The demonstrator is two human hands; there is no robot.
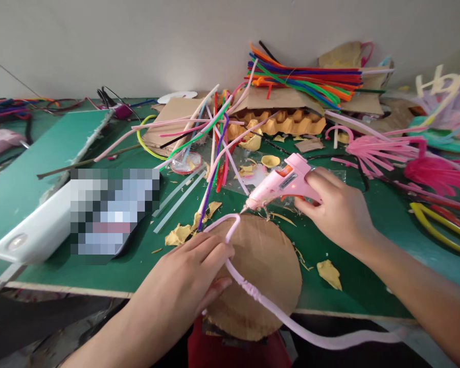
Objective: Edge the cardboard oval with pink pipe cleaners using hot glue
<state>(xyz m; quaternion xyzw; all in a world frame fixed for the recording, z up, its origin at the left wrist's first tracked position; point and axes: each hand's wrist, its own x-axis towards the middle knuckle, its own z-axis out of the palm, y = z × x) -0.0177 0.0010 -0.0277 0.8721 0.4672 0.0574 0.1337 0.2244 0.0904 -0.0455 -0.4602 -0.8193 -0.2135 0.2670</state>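
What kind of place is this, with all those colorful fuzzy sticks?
It looks like a craft workspace, maybe a small workshop. There's a bundle of colorful pipe cleaners, a pink glue gun in the person's right hand, and a round piece of cardboard.

A pink hot-glue gun (270, 190) is gripped by the right hand (335, 209), its nozzle held just beside a bend in a pale pink pipe cleaner (314, 337). The strand is held over a round cardboard disc (272, 276) by the left hand (191, 271). Translucent glue sticks (180, 202) and bundled multicoloured pipe cleaners (302, 76) are seen beyond.
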